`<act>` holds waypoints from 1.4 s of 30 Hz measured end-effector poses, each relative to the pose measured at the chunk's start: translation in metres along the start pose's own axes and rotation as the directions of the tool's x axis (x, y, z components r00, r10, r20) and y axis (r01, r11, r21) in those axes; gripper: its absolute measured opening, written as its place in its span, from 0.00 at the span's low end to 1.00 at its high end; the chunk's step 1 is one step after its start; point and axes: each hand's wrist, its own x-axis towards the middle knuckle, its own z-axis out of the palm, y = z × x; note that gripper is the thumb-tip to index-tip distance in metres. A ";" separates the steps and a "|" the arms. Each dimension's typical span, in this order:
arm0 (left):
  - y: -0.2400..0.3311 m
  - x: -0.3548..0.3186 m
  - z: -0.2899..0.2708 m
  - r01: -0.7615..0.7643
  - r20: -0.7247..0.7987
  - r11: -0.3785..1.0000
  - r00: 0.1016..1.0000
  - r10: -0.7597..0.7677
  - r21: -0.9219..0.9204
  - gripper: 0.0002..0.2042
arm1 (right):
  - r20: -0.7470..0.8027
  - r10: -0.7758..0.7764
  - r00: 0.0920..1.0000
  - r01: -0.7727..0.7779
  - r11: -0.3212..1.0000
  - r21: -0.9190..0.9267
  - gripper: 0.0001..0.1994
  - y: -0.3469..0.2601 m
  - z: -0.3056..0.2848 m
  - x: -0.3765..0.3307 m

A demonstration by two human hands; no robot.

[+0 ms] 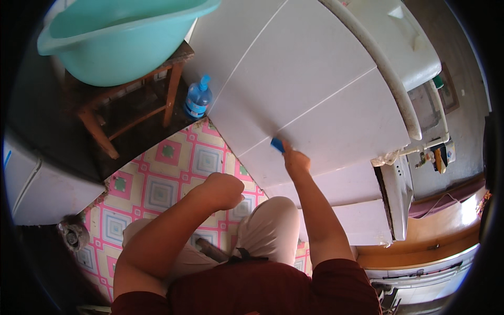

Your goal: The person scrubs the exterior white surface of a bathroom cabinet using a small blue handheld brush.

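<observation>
My right hand is stretched forward and presses a small blue sponge-like pad against the white tiled wall, near a seam between tiles. The pad is partly hidden by my fingers. My left hand is closed in a fist with nothing in it, held above my knee over the patterned floor. I am crouched low, with light trousers and a dark red shirt in view.
A turquoise plastic basin sits on a wooden stool at the upper left. A blue-capped water bottle stands at the wall's foot. A white sink edge runs upper right. A white appliance stands left. The floor has pink and yellow squares.
</observation>
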 end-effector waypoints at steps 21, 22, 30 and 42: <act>-0.001 0.048 -0.006 -0.320 -0.183 -0.277 0.886 -0.427 -0.906 0.18 | -0.052 -0.663 0.747 0.663 0.736 0.133 0.26 -0.093 -0.145 -0.091; -0.001 0.050 -0.002 -0.323 -0.190 -0.294 0.895 -0.403 -0.900 0.17 | -0.064 -0.713 0.698 0.715 0.692 0.097 0.26 -0.089 -0.150 -0.091; -0.008 0.060 -0.005 -0.395 -0.291 -0.296 0.895 -0.339 -0.870 0.11 | -0.835 -0.452 0.315 0.538 0.809 -0.235 0.18 0.022 -0.285 -0.061; 0.004 0.096 -0.001 -0.312 -0.260 -0.067 0.875 -0.408 -0.948 0.16 | -0.786 -0.138 0.602 0.114 0.990 -0.087 0.16 0.130 -0.325 -0.034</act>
